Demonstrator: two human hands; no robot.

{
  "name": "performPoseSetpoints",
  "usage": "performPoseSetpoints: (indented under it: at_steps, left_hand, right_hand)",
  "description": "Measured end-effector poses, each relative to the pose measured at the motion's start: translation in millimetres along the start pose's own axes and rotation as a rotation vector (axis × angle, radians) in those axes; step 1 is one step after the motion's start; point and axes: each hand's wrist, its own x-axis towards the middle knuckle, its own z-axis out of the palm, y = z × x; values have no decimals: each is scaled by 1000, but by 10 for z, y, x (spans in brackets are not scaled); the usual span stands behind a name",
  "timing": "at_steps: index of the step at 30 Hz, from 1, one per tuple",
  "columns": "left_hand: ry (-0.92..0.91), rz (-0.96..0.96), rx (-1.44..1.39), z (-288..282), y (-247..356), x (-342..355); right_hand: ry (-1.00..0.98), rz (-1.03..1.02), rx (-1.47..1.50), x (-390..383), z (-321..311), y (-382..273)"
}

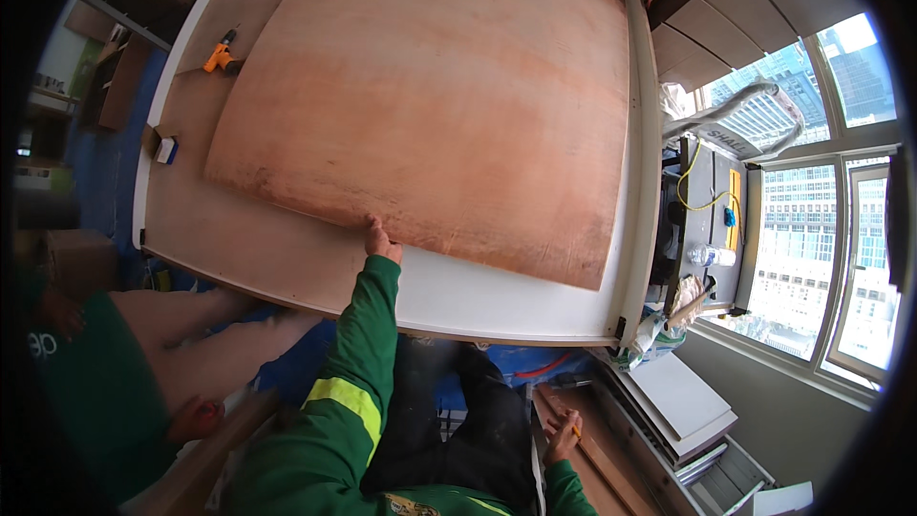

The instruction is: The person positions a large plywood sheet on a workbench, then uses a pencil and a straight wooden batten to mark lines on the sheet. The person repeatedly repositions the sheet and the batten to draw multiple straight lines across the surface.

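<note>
A large reddish-brown plywood sheet (pixel 430 105) lies aslant over a wide, white-rimmed panel (pixel 458 301). My left hand (pixel 382 241) is closed on the sheet's near edge, the fingers partly hidden. Low at the right, beside my leg, my right hand (pixel 562 437) is closed around a thin yellow-orange stick that looks like a pencil (pixel 577 431). An orange cordless drill (pixel 222 55) lies on the panel left of the sheet. Nearer to me on that side is a small open box (pixel 166 149), blue and white.
At the left stands a person in a green top (pixel 81 401), close to the panel's near edge. White boards (pixel 683 401) and a drawer-like frame (pixel 731 478) sit at the lower right. Beyond them, a dark bench (pixel 707 220) carries a bottle (pixel 712 256) and a yellow cord by the windows.
</note>
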Motion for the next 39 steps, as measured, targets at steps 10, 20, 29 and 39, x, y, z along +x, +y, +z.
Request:
performPoseSetpoints:
  at_steps: [10, 20, 29, 39]
  left_hand:
    - [141, 118, 258, -1248, 1326, -21]
    - [270, 94, 402, -1728, 1332, 94]
    - [45, -3, 1121, -1931, 1858, -574]
    - [-95, -369, 1288, -2157, 1240, -1823]
  right_hand:
    - [-66, 97, 28, 490, -7, -608]
    - [-101, 91, -50, 340, -215, -637]
    - [-122, 86, 4, 56, -248, -72]
    - [25, 59, -196, -857, -415, -204]
